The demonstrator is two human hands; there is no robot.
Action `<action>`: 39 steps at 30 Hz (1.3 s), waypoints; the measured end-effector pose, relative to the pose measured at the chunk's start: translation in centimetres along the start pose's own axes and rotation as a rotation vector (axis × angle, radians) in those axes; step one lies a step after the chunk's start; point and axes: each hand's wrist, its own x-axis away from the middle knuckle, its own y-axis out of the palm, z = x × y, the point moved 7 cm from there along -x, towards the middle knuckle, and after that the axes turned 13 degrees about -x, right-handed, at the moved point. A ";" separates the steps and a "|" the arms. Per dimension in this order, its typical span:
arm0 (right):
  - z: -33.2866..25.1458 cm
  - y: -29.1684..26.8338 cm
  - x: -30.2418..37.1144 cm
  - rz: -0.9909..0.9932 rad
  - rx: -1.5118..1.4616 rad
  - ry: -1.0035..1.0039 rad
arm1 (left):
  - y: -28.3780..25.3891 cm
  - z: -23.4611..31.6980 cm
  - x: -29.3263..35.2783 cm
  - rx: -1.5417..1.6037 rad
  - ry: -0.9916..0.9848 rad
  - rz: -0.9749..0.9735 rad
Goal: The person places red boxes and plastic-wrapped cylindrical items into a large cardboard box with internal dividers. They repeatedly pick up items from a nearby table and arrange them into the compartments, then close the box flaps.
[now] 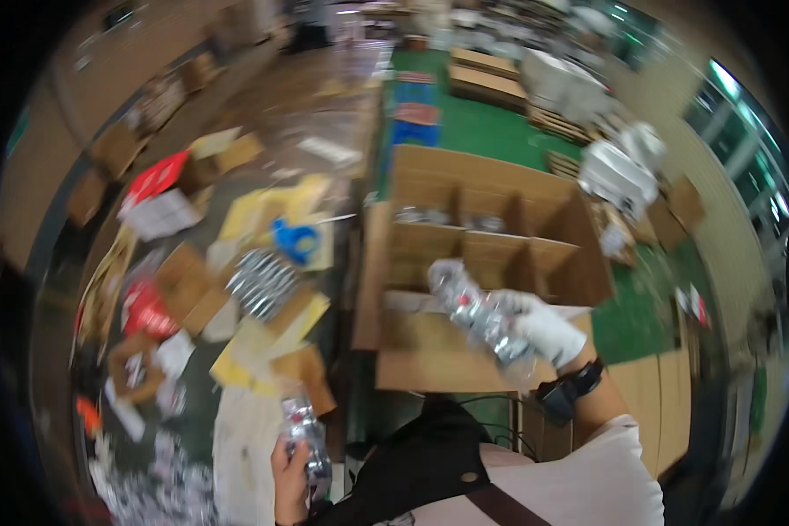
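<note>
The gloved right hand curls closed around a shiny wrapped bundle, held above the near side of the divided carton. The left hand is closed on a similar wrapped piece, near the workbench's right edge. A dark gap separates bench and carton; green floor lies open right of the carton. Silvery contents show in its far-left and far-middle compartments; what the near ones hold, I cannot tell.

2 hands | 2 silvery wrapped pieces held | 1 divided carton | 1 blue roll | 1 white glove | 1 black wristband | silvery heap, uncountable from here
</note>
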 end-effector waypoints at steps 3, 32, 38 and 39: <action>-9.2 -11.1 3.0 0.188 0.112 -0.073 | 8.0 3.0 -1.3 -0.002 -0.015 -0.060; 8.3 -40.5 -24.8 -0.337 1.296 0.460 | 43.2 18.7 -16.2 -0.523 0.176 -0.504; -18.9 -41.9 -8.8 0.358 0.341 -0.332 | 63.8 16.5 -23.9 -0.632 0.132 -0.956; -20.9 -41.0 -5.4 0.329 0.033 -0.417 | 65.6 14.8 -25.9 -0.612 0.150 -0.981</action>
